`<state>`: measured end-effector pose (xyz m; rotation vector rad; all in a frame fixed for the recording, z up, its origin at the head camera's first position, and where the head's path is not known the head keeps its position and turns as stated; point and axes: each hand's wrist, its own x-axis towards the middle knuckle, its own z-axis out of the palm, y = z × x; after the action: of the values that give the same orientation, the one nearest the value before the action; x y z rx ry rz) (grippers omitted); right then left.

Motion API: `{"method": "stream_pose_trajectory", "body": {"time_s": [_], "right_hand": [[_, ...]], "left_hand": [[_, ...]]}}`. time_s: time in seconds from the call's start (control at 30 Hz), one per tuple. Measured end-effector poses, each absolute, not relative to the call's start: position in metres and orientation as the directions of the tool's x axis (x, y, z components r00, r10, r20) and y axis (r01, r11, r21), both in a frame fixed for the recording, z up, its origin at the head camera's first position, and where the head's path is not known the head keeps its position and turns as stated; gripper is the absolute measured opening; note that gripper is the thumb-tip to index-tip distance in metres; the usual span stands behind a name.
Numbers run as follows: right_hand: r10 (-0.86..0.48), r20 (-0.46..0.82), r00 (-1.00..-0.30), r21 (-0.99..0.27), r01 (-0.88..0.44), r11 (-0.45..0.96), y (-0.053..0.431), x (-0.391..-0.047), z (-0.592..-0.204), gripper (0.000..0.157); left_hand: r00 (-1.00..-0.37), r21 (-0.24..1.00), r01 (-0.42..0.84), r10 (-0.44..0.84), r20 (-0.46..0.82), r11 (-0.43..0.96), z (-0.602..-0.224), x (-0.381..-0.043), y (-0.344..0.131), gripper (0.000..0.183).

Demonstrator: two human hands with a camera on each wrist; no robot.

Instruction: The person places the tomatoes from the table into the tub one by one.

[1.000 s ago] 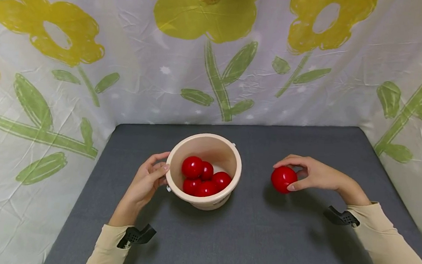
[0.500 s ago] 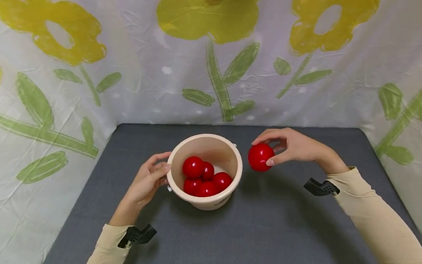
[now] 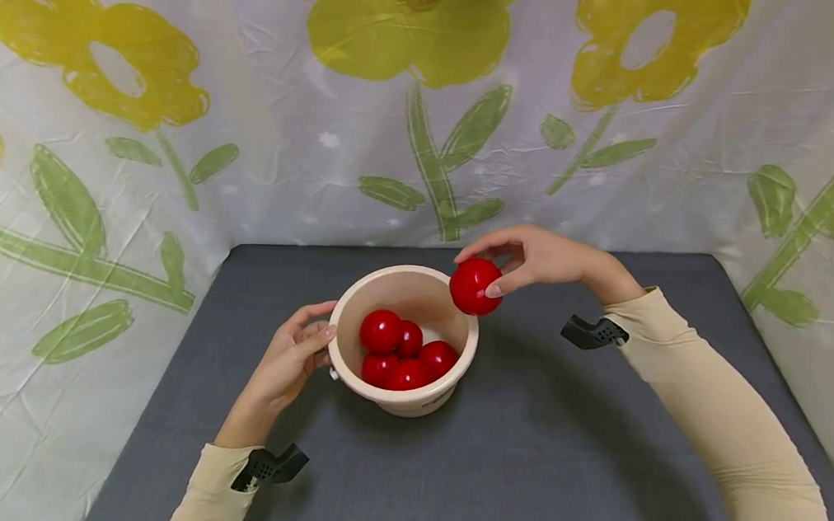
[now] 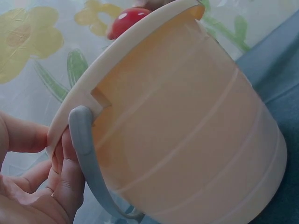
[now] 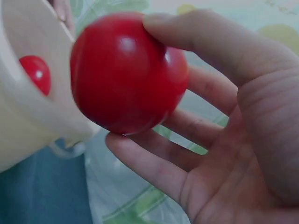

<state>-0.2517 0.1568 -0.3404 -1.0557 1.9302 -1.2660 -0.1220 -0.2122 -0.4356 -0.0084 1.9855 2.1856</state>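
A cream bucket [image 3: 412,405] stands on the dark grey table, and several shiny red balls [image 3: 407,373] lie inside it. My left hand [image 3: 289,357] pinches the bucket's left rim between thumb and fingers; the left wrist view shows this grip beside the grey handle [image 4: 88,154]. With thumb and fingertips my right hand [image 3: 539,263] holds another red ball [image 3: 474,286] above the bucket's right rim. That ball [image 5: 126,74] fills the middle of the right wrist view, with the bucket's rim [image 5: 28,98] just left of it.
A dark grey cloth covers the table [image 3: 487,482]. Behind it and at both sides hangs a white sheet [image 3: 286,141] printed with yellow flowers and green leaves. A black wrist camera [image 3: 592,334] sits at the right cuff, another wrist camera [image 3: 271,464] at the left.
My right hand has carried its red ball leftward and away from me, from beside the bucket to over its right rim. The left hand and bucket have stayed in place.
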Motion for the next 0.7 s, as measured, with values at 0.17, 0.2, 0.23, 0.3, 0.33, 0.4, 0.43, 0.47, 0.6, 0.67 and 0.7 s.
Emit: {"method": "stream_pose_trajectory", "body": {"time_s": [0.17,0.2,0.23,0.3,0.33,0.4,0.43,0.47,0.6,0.67,0.7], "right_hand": [[-0.905,-0.1,-0.413,-0.928,-0.29,0.234,0.139,-0.265,-0.33,0.05],[-0.913,-0.108,-0.394,-0.926,-0.293,0.236,0.135,-0.268,-0.329,0.05],[-0.919,-0.118,-0.375,-0.926,-0.293,0.238,0.132,-0.27,-0.327,0.05],[-0.93,-0.135,-0.342,-0.926,-0.289,0.241,0.124,-0.275,-0.326,0.05],[-0.934,-0.146,-0.327,-0.925,-0.29,0.246,0.12,-0.277,-0.325,0.05],[-0.941,-0.168,-0.294,-0.921,-0.294,0.256,0.111,-0.281,-0.324,0.051],[-0.944,-0.178,-0.279,-0.918,-0.297,0.261,0.107,-0.282,-0.324,0.051],[-0.946,-0.19,-0.263,-0.916,-0.298,0.267,0.103,-0.284,-0.323,0.051],[-0.954,-0.227,-0.197,-0.908,-0.311,0.28,0.087,-0.29,-0.323,0.052],[-0.956,-0.241,-0.169,-0.907,-0.312,0.284,0.08,-0.293,-0.323,0.052],[-0.957,-0.245,-0.155,-0.907,-0.313,0.283,0.077,-0.295,-0.323,0.053]], "left_hand": [[-0.981,0.984,-0.149,0.14,-0.134,-0.098,-0.436,-0.122,-0.213,0.046],[-0.981,0.984,-0.15,0.138,-0.135,-0.1,-0.436,-0.122,-0.213,0.046],[-0.981,0.984,-0.149,0.137,-0.134,-0.102,-0.436,-0.122,-0.213,0.045],[-0.982,0.983,-0.149,0.135,-0.135,-0.105,-0.436,-0.122,-0.213,0.044],[-0.982,0.983,-0.149,0.134,-0.134,-0.107,-0.436,-0.122,-0.214,0.044],[-0.982,0.983,-0.149,0.132,-0.134,-0.108,-0.436,-0.122,-0.214,0.044],[-0.982,0.983,-0.15,0.132,-0.135,-0.107,-0.436,-0.122,-0.214,0.044],[-0.982,0.983,-0.152,0.131,-0.138,-0.106,-0.435,-0.122,-0.214,0.044],[-0.981,0.983,-0.157,0.128,-0.145,-0.091,-0.435,-0.122,-0.213,0.046],[-0.981,0.984,-0.158,0.126,-0.147,-0.082,-0.435,-0.123,-0.213,0.047],[-0.981,0.984,-0.158,0.125,-0.148,-0.079,-0.435,-0.123,-0.213,0.048]]}}
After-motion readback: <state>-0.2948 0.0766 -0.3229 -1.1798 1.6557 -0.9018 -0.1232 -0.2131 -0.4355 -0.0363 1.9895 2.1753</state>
